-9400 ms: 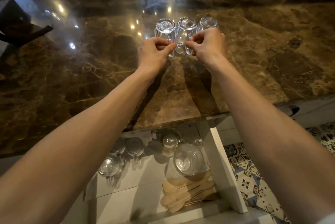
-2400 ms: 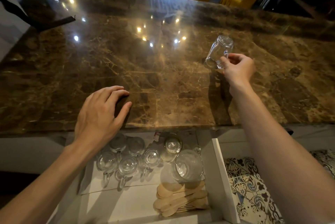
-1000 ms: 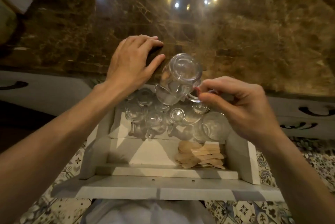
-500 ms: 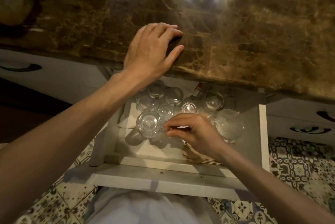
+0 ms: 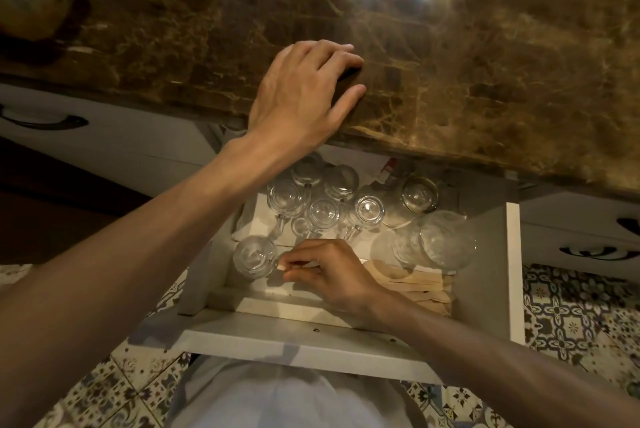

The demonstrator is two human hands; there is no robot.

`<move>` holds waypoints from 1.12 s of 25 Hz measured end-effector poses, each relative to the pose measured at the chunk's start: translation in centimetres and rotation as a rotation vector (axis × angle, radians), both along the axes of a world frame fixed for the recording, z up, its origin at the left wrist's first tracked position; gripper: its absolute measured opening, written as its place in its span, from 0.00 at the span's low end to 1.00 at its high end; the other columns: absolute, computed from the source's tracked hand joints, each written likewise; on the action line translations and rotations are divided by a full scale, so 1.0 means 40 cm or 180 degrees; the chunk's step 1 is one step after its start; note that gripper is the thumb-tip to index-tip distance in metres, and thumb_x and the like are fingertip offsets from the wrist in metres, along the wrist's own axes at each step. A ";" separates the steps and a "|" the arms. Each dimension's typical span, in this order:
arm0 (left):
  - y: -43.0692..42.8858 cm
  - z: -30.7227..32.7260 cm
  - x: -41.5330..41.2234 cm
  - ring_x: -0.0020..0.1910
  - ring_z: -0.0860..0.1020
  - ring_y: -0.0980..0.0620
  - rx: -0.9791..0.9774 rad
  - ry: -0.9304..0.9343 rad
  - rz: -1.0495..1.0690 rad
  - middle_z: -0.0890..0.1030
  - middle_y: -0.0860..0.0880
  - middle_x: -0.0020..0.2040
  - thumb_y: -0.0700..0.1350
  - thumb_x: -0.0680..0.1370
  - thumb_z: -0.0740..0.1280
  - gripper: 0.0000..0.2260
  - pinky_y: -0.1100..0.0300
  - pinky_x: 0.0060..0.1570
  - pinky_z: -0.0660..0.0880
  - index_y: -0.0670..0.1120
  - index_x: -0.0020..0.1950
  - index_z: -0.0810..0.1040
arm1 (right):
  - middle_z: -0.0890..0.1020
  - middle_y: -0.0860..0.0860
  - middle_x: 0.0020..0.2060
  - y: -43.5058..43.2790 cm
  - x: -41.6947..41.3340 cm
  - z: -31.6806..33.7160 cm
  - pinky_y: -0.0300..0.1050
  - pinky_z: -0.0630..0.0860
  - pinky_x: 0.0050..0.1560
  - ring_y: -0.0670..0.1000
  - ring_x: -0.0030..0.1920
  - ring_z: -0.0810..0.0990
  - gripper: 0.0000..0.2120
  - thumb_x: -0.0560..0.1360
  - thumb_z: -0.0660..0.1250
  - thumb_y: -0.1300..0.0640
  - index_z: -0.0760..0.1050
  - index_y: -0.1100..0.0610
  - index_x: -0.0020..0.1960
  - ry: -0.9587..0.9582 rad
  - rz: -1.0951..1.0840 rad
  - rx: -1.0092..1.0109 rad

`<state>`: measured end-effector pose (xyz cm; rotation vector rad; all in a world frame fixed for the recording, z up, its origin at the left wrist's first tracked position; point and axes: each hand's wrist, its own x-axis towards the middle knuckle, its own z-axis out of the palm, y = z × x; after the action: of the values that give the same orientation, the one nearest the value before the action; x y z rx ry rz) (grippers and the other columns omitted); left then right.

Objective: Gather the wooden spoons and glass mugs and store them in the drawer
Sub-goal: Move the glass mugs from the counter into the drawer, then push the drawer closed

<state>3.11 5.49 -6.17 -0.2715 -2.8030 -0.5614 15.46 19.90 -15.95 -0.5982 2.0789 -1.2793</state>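
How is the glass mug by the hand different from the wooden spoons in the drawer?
The glass mug is see-through and round; the wooden spoons are pale, solid and flat. The glass mug stands alone at the left front of the drawer; the wooden spoons lie piled at its right front. The right hand pinches the mug's handle with its fingers; no hand holds the spoons. Both are inside the open drawer.

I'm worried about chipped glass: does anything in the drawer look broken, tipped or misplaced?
Nothing stands out. The glass mugs stand grouped in the drawer, the wooden spoons lie front right; the right hand pinches the nearest mug by its handle.
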 end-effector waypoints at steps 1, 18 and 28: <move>0.001 -0.001 0.000 0.66 0.68 0.51 -0.0007 0.0000 0.0000 0.73 0.51 0.66 0.56 0.79 0.58 0.19 0.59 0.66 0.58 0.49 0.66 0.73 | 0.83 0.51 0.44 -0.008 0.003 -0.007 0.32 0.76 0.41 0.38 0.42 0.80 0.08 0.72 0.71 0.63 0.83 0.58 0.50 0.0006 -0.0005 0.0010; -0.010 -0.018 -0.035 0.77 0.47 0.45 -0.0754 -0.0481 0.0231 0.51 0.44 0.78 0.57 0.81 0.48 0.25 0.46 0.74 0.41 0.50 0.77 0.53 | 0.82 0.51 0.54 -0.058 -0.027 0.044 0.40 0.73 0.54 0.51 0.55 0.79 0.17 0.73 0.70 0.54 0.77 0.55 0.61 0.0388 0.0242 0.0983; -0.027 -0.034 -0.039 0.76 0.44 0.43 -0.0949 -0.0641 0.0368 0.47 0.43 0.78 0.63 0.79 0.43 0.30 0.45 0.74 0.40 0.49 0.77 0.47 | 0.81 0.52 0.35 -0.014 0.106 0.272 0.41 0.79 0.41 0.48 0.38 0.80 0.11 0.72 0.66 0.49 0.82 0.55 0.41 -0.2642 -0.2457 -0.2381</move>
<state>1.55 4.42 -7.51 -0.1140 -3.0705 -0.1497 19.69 19.36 -5.07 0.4896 1.0848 -2.2557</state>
